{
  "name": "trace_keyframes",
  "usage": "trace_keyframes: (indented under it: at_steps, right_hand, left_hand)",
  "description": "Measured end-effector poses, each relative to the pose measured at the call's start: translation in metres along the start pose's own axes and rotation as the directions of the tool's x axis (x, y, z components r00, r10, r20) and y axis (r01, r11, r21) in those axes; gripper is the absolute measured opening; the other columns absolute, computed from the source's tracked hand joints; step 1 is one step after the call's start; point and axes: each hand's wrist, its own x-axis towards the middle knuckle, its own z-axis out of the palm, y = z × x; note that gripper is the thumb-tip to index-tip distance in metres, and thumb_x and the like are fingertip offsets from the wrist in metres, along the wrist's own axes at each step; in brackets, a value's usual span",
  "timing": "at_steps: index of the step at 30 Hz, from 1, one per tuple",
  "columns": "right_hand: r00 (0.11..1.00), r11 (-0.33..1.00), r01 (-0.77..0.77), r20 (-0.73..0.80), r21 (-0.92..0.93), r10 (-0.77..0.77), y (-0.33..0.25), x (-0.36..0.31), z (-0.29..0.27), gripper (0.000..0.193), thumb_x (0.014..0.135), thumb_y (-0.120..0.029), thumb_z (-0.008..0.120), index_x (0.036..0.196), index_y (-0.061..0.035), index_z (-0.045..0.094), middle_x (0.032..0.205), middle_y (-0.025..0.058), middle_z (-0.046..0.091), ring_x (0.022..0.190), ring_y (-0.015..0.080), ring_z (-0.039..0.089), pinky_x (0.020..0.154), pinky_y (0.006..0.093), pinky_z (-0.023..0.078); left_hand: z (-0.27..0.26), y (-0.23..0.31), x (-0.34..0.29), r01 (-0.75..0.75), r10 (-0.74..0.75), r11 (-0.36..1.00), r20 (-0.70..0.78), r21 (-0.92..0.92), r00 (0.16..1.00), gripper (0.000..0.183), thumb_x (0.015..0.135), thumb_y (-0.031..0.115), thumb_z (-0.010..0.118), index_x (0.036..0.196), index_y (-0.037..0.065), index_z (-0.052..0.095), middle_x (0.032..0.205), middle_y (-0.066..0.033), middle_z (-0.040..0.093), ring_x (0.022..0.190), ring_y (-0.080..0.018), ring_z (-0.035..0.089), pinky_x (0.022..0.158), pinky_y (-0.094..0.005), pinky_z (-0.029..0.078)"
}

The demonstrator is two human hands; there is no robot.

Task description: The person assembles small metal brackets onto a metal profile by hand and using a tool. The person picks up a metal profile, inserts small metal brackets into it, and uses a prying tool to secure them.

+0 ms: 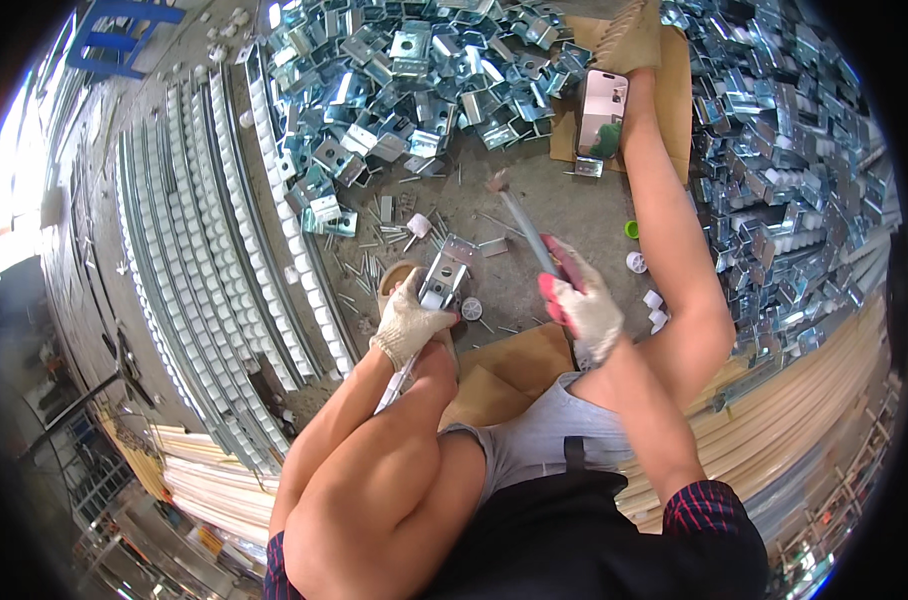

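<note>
My right hand (588, 308), in a whitish glove with red on it, is closed round the handle of a hammer (526, 222). The hammer is raised and slightly blurred, its head pointing away to the upper left. My left hand (410, 322), in a whitish knit glove, grips a shiny metal bracket (448, 270) with round holes, low in front of my bent left knee. A white plastic piece (434, 299) shows at the bracket's near end, by my left fingers. Just right of it lies a white spoked wheel (472, 309).
Loose metal brackets (414, 50) form a big heap ahead, with another heap (774, 190) at right. Thin pins (369, 275) litter the floor. Rails with white rollers (214, 230) lie at left. A phone (603, 112) leans by my right foot, near cardboard (674, 110) and a green cap (631, 229).
</note>
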Motion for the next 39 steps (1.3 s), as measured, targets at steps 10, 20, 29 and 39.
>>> trace_keyframes:
  at_steps: [10,20,29,39]
  right_hand:
    - [0.948,0.677,0.113,0.282,-0.727,0.145,-0.026,0.017,-0.032,0.051,0.106,-0.011,0.06,0.156,-0.0218,0.055,0.081,-0.0038,0.061,0.058,0.0018,0.045,0.052,0.0203,0.039]
    - [0.962,0.791,-0.115,0.132,-0.601,0.241,-0.04,0.009,-0.014,0.054,0.103,-0.01,0.065,0.155,-0.0052,0.052,0.131,0.0084,0.071,0.101,0.0093,0.062,0.091,0.0255,0.052]
    - [0.946,0.752,-0.077,0.19,-0.655,0.263,-0.03,-0.003,-0.006,0.057,0.099,-0.002,0.057,0.154,-0.0163,0.057,0.131,0.0063,0.072,0.101,0.0095,0.068,0.087,0.0255,0.054]
    - [0.896,0.428,0.304,0.103,-0.851,-0.432,0.036,0.022,-0.006,0.059,0.098,-0.009,0.058,0.157,-0.012,0.047,0.105,0.0239,0.071,0.089,0.0398,0.071,0.081,0.0495,0.057]
  left_hand:
    - [-0.004,0.0,0.003,0.017,-0.016,1.0,0.047,-0.017,0.999,0.08,0.064,0.038,0.09,0.131,0.005,0.061,0.121,-0.0232,0.068,0.12,-0.0387,0.061,0.108,-0.0436,0.044]
    - [-0.005,0.008,-0.004,-0.019,0.02,0.998,-0.022,0.055,1.0,0.066,0.069,0.041,0.087,0.116,0.003,0.061,0.11,-0.0247,0.069,0.111,-0.0417,0.065,0.101,-0.0475,0.049]
    - [-0.009,0.019,-0.01,-0.042,0.045,0.998,-0.062,0.042,0.997,0.077,0.066,0.044,0.092,0.123,0.002,0.062,0.114,-0.0237,0.071,0.113,-0.0387,0.067,0.101,-0.0451,0.051]
    - [-0.002,0.031,-0.016,-0.058,0.049,0.997,-0.148,-0.054,0.988,0.067,0.066,0.033,0.095,0.117,0.0,0.066,0.108,-0.0175,0.075,0.103,-0.0313,0.073,0.094,-0.0399,0.055]
